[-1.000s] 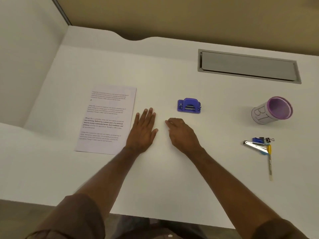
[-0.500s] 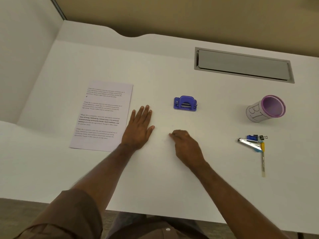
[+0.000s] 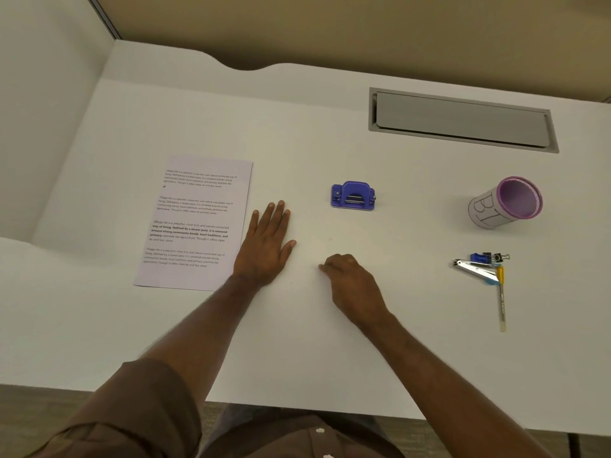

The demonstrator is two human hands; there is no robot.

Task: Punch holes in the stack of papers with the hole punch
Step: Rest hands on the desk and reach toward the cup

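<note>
A stack of printed papers (image 3: 195, 223) lies flat on the white desk (image 3: 297, 342) at the left. The small blue hole punch (image 3: 353, 195) stands apart in the middle, beyond both hands. My left hand (image 3: 267, 246) rests flat on the desk, fingers together and straight, its outer edge at the papers' right border. My right hand (image 3: 350, 282) lies on the desk below the punch with its fingers curled under, holding nothing.
A purple-rimmed pen cup (image 3: 506, 203) marked "B1" stands at the right. Nearer me on that side lie a metal clip, a blue binder clip (image 3: 479, 259) and a yellow pen (image 3: 501, 299). A grey cable hatch (image 3: 463, 120) is set in the desk's back right.
My right hand has drawn back toward me and curled its fingers. My left hand has stayed flat beside the papers. The view has shifted a little.
</note>
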